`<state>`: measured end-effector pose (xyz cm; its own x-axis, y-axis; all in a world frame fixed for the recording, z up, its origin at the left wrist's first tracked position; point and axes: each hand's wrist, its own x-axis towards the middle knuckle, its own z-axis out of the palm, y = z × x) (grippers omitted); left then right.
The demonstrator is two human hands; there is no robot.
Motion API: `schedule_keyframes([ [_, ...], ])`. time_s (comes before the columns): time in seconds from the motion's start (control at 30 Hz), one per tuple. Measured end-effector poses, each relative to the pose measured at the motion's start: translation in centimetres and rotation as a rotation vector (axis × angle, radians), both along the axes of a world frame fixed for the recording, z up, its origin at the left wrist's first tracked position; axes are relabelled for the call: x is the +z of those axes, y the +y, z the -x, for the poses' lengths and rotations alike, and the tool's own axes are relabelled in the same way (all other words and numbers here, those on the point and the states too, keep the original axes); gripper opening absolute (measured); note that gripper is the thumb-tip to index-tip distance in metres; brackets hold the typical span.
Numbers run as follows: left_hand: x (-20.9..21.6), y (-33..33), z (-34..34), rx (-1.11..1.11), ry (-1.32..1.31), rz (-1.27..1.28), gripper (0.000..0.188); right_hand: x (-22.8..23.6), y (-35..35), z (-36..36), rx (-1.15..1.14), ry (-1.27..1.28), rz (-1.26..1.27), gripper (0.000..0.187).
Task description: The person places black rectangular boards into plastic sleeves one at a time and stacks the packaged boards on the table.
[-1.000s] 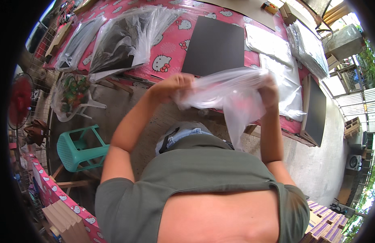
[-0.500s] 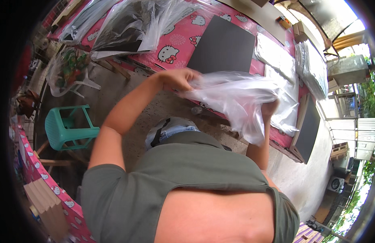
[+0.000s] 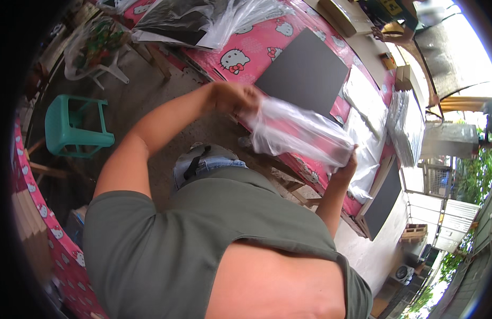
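A clear plastic bag is stretched between my two hands over the near edge of the table, slightly blurred by motion. My left hand is closed on its left end. At the other end, my right hand grips the bag near its corner. Just beyond the bag, a dark grey rectangular board lies flat on the pink cartoon-print table cover. Beside the board, to the right, are flat sheets of clear plastic bags.
Plastic-wrapped dark boards lie at the far left of the table, a stack of wrapped sheets at its right. Another dark board is by the right edge. A green stool stands left. Another person's hand shows far right.
The bag has gone from a crumpled, hanging bunch to a flatter band pulled between my hands. My right hand has moved lower. The whole view has turned a little.
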<state>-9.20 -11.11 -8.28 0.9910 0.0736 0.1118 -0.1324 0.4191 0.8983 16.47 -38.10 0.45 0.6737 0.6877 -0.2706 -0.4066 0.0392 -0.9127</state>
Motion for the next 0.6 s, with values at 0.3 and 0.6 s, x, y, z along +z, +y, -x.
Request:
schedule_keyframes([
  [0.3, 0.9, -2.0, -4.9, 0.822, 0.395, 0.334, 0.01, -4.2, 2.3, -0.8, 0.121, -0.579, 0.492, 0.032],
  [0.6, -1.8, -2.1, -6.1, 1.386, 0.344, -0.811, 0.014, -4.7, 5.3, 2.6, 0.097, -1.308, 0.971, 0.027],
])
